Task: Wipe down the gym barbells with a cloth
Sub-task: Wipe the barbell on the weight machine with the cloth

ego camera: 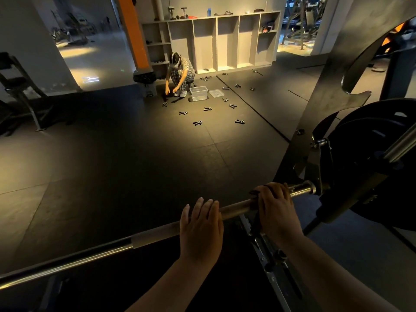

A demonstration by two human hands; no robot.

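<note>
My left hand lies flat on top of the barbell, its fingers straight, close together and gripping nothing. Just to its right, my right hand is wrapped over the same bar, its fingers curled down around a dark cloth that is pressed against the steel. Only a bunched edge of the cloth shows past my knuckles, and a strip seems to hang below the bar.

The barbell runs across in front of me from the lower left up to the right. Beyond my right hand it ends at a collar against a black weight plate. A slotted metal rail slopes away beneath my right wrist. A broad grey steel upright of the rack rises beside the plate.

Past the bar is a dark rubber floor, lit in a warm patch. Small black hand grippers are scattered over it. Farther out sit a clear plastic box and, just beside it, its lid. A person crouches next to the box with both hands reaching toward the floor.

Behind them a pale open shelf unit stands against the wall, with a few small things on top. An orange column leans up at its left.
</note>
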